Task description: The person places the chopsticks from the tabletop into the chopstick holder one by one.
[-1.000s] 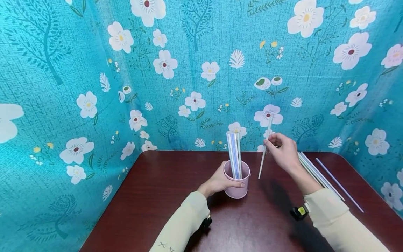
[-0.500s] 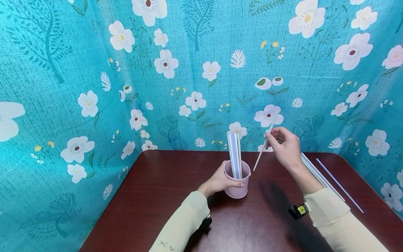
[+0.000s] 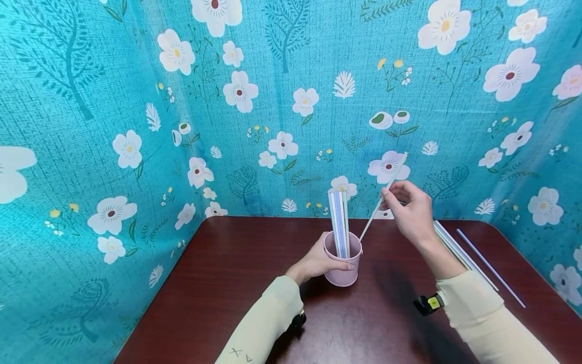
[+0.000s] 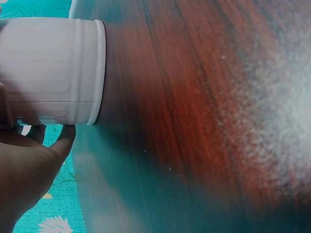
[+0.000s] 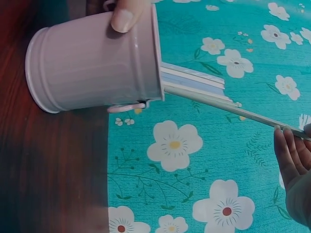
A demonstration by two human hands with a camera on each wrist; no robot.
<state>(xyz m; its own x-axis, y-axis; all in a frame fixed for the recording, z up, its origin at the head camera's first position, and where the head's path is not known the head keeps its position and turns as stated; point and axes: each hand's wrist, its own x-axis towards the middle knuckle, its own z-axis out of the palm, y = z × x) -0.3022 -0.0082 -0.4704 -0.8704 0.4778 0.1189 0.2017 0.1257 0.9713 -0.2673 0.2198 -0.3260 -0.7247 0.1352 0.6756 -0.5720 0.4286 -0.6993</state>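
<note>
A small pink bucket point(image 3: 341, 277) stands upright on the table, with a bundle of thin white, blue and pale green sticks point(image 3: 338, 222) leaning inside it. My left hand point(image 3: 313, 262) grips the bucket from its left, thumb across the front; its other fingers point(image 4: 63, 141) show partly behind the wall in the left wrist view. To the right of the bucket, my right hand point(image 3: 411, 210) pinches a thin pale green stick point(image 5: 233, 110) near its middle. That stick slants down left, its lower end at the bucket's right rim; whether the tip is inside is hidden.
Several pale sticks point(image 3: 468, 260) lie on the dark red-brown table point(image 3: 227, 283) at the right, partly under my right forearm. A single blue-violet stick point(image 3: 491, 268) lies farther right. A turquoise flowered cloth point(image 3: 273, 121) hangs behind and beside the table.
The stick in my right hand has tilted more, and its lower end has moved left and up from beside the bucket to the rim. My left hand and the bucket have stayed put.
</note>
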